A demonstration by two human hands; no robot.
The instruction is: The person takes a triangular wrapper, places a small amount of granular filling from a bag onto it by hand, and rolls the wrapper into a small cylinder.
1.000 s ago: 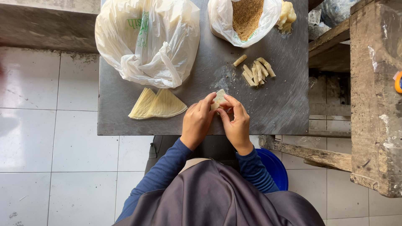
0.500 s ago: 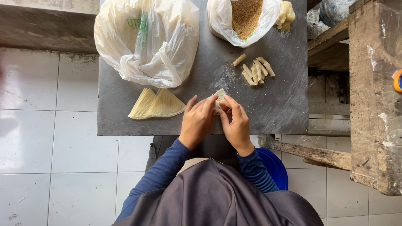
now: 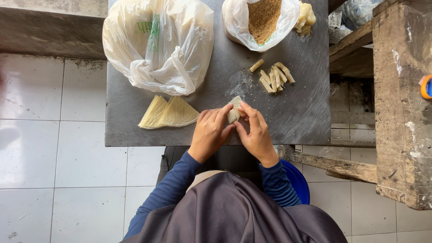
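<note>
Wrapper: pale pastry wrapper (image 3: 234, 111) above table (image 3: 306, 117) edge.
Left hand (image 3: 209, 134): grip pinching wrapper's left side.
Right hand (image 3: 257, 133): grip pinching its right side.

Both hands, the left hand (image 3: 210, 134) and right hand (image 3: 257, 135), are sitting together at the near edge of the table (image 3: 306, 117), pinching a small wrapper (image 3: 234, 112) between them. Left of them, a fan of pale sheets (image 3: 168, 113) is lying close by, blocking a sideways sweep. Beyond that, a big knotted bag (image 3: 159, 45) is filling the far left of the tabletop. Straight ahead, bare metal is lying open up to a cluster of rolls (image 3: 273, 77), which is sitting near the crumb bag (image 3: 263, 20) at the far edge. The table's right strip is staying free, bounded by a wooden bench (image 3: 400, 103) standing apart.
</note>
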